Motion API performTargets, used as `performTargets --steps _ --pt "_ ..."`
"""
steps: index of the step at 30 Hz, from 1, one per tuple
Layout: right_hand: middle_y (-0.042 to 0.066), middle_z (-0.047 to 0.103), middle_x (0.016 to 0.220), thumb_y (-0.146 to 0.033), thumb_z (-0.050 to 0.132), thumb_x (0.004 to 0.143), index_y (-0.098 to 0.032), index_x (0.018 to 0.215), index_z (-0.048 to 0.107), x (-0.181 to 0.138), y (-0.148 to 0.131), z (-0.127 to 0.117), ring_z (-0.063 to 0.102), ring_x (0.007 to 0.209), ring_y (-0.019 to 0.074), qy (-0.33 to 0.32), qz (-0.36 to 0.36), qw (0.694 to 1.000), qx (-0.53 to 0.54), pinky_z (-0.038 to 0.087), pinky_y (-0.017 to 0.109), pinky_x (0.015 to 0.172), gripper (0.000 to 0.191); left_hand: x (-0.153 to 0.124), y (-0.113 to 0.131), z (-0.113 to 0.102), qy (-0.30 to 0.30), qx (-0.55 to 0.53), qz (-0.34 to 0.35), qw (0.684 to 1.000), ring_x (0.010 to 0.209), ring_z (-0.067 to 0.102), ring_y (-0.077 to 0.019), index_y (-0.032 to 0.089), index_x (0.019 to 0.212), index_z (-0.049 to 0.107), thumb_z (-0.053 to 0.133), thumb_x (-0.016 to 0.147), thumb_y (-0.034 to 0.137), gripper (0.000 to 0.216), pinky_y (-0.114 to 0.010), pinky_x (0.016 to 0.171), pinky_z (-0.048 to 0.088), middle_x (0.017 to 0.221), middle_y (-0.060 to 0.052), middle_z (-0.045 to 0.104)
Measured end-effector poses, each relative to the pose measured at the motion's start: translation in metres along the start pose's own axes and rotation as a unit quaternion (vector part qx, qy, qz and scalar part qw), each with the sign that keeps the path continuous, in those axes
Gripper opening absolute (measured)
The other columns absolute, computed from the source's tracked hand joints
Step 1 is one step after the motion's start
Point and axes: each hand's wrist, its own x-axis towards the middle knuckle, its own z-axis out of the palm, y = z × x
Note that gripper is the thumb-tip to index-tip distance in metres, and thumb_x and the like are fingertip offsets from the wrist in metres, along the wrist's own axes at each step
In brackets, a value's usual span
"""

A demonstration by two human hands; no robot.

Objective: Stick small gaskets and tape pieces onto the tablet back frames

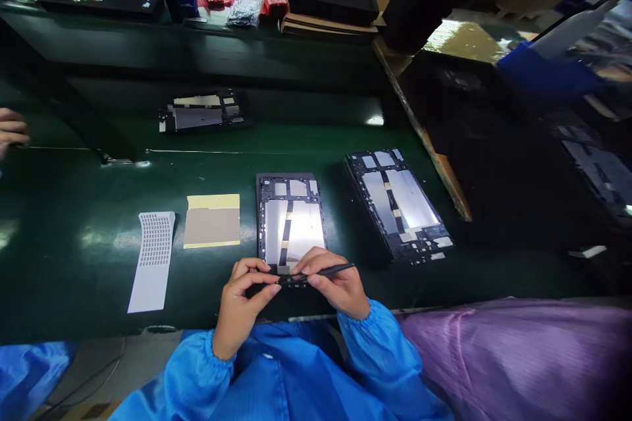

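My right hand (340, 286) grips a slim black pen-like tool (338, 269) between thumb and fingers. Its tip points left, above the lower end of an opened tablet body (301, 220). Opposite it, my left hand (244, 299) has thumb and fingers pinched together by the tool's tip. Whatever lies in that pinch is too small or hidden to name. The tablet body lies flat, with a silver battery and a dark flex cable down its middle. Both hands cover part of its lower edge.
Right of my hands is a stack of tablet bodies (399, 200). To the left lie a yellow-edged sheet (212, 222) and a white label strip (151, 263). Further back are more tablet parts (202, 112). A wooden edge (427, 138) borders the right side. Co-workers sit nearby.
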Motion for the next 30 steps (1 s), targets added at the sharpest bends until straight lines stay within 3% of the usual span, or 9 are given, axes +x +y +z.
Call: performTargets --steps 8,10,14,17,19,30 --pt "0.009 0.076 0.087 -0.034 0.065 0.095 -0.023 0.094 0.072 0.001 -0.001 0.001 0.072 0.080 0.0213 -0.006 -0.011 1.000 -0.011 0.060 0.036 0.070 0.013 -0.001 -0.001 0.004 -0.005 -0.011 0.006 1.000 0.092 0.066 -0.0188 0.024 0.085 0.077 0.069 0.088 0.047 0.025 -0.034 0.083 0.057 0.095 -0.005 0.065" --pt "0.009 0.077 0.088 -0.034 0.064 0.096 -0.023 0.096 0.072 0.001 -0.003 -0.002 0.072 0.081 0.0209 -0.008 -0.009 1.000 -0.019 0.059 0.035 0.071 0.013 -0.002 0.000 0.004 -0.006 0.027 0.026 0.999 0.094 0.066 -0.0195 0.025 0.094 0.077 0.068 0.090 0.047 0.024 -0.032 0.078 0.057 0.100 -0.006 0.066" --pt "0.008 0.077 0.088 -0.033 0.061 0.098 -0.023 0.100 0.071 -0.002 -0.006 -0.013 0.070 0.082 0.0203 -0.020 0.020 0.998 -0.060 0.057 0.034 0.073 0.015 -0.005 0.001 0.000 0.014 0.168 0.144 0.975 0.101 0.065 -0.0205 0.027 0.112 0.070 0.071 0.090 0.032 0.023 -0.035 0.083 0.056 0.109 -0.005 0.069" --pt "0.008 0.075 0.089 -0.035 0.059 0.099 -0.020 0.100 0.070 -0.002 -0.004 -0.022 0.069 0.081 0.0195 -0.061 0.050 0.992 -0.101 0.056 0.033 0.074 0.018 -0.007 -0.002 0.000 -0.045 0.221 0.256 0.940 0.101 0.067 -0.0195 0.022 0.105 0.070 0.068 0.090 0.017 0.015 -0.035 0.089 0.054 0.104 -0.004 0.073" --pt "0.008 0.073 0.090 -0.035 0.058 0.100 -0.019 0.099 0.069 -0.002 0.000 -0.025 0.069 0.082 0.0188 -0.090 0.059 0.988 -0.114 0.056 0.032 0.075 0.020 -0.008 -0.006 0.001 -0.077 0.237 0.291 0.924 0.103 0.068 -0.0201 0.019 0.105 0.069 0.066 0.090 0.013 0.016 -0.034 0.089 0.055 0.103 -0.005 0.074" --pt "0.008 0.071 0.090 -0.029 0.057 0.100 -0.017 0.101 0.067 -0.001 0.010 -0.024 0.068 0.082 0.0172 -0.134 0.039 0.983 -0.118 0.056 0.031 0.078 0.015 -0.007 -0.007 0.003 -0.079 0.252 0.297 0.918 0.100 0.070 -0.0199 0.017 0.103 0.067 0.064 0.092 0.011 0.013 -0.035 0.087 0.057 0.098 -0.005 0.074"
